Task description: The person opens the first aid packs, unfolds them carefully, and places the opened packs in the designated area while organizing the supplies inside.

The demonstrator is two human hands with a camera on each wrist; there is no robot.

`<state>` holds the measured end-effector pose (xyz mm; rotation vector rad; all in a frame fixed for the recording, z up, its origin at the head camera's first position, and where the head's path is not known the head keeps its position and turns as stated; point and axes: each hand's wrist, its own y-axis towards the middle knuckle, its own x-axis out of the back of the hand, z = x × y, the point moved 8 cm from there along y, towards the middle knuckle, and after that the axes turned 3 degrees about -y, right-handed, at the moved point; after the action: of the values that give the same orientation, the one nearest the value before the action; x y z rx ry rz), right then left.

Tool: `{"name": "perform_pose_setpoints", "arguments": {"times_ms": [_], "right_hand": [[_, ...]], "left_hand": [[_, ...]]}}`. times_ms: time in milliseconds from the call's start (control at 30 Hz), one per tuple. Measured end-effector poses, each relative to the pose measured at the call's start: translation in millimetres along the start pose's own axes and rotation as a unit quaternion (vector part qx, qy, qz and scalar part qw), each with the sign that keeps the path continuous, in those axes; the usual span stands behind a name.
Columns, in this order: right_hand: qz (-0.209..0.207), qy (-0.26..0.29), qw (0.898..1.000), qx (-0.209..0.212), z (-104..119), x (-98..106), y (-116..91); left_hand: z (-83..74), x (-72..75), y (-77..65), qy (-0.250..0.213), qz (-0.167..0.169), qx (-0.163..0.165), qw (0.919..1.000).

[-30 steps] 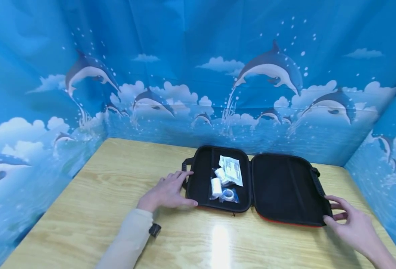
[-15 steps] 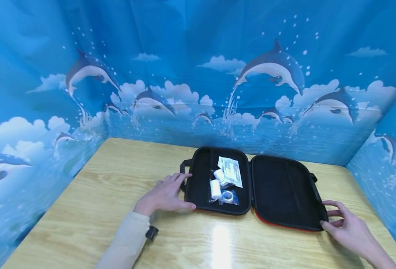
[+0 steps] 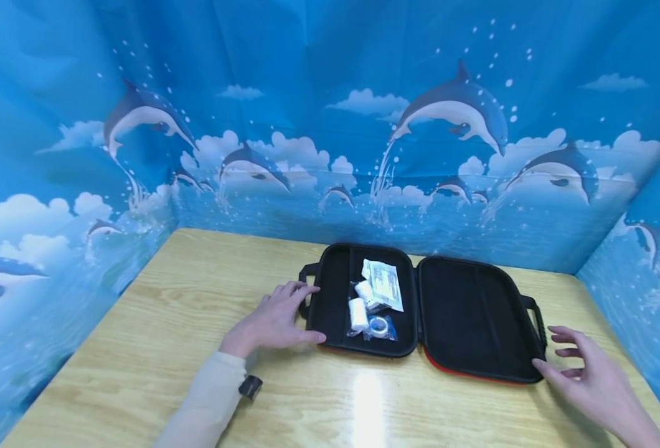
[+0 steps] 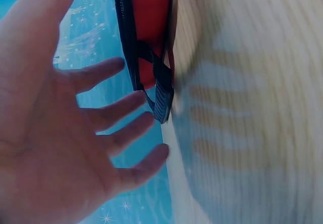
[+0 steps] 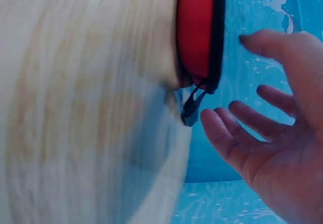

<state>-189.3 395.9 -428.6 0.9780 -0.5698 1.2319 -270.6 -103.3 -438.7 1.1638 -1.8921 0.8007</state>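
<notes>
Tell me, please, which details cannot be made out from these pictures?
- Head view: the print on the white packet, too small to read.
- Head view: part of the upper white roll, covered by the packet.
- Left wrist view: the thumb tip of the left hand, cut off by the top edge.
- Right wrist view: the inside of the case, hidden by its red side.

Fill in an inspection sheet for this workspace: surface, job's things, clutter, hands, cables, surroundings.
Surface: wood-grain table with a glare patch.
Job's things: open black-lined case; its left half holds a flat white packet, white rolls and a wrapped ring.
Clutter: nothing seen.
Hands: left hand spread at the case's left edge; right hand by its right edge; contact unclear for both.
Cables: nothing seen.
Surroundings: blue dolphin-print backdrop behind and at both sides.
</notes>
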Motion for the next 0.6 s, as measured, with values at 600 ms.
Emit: {"name": "perform_pose_setpoints", "arguments": {"times_ms": [600], "right_hand": [[0.205,-0.025,0.977,-0.049,-18.2,-27.8,4.6]], "left_hand": [[-54.9,-0.3,24.8,-0.035,-0.116,-0.035,0.9920]]}}
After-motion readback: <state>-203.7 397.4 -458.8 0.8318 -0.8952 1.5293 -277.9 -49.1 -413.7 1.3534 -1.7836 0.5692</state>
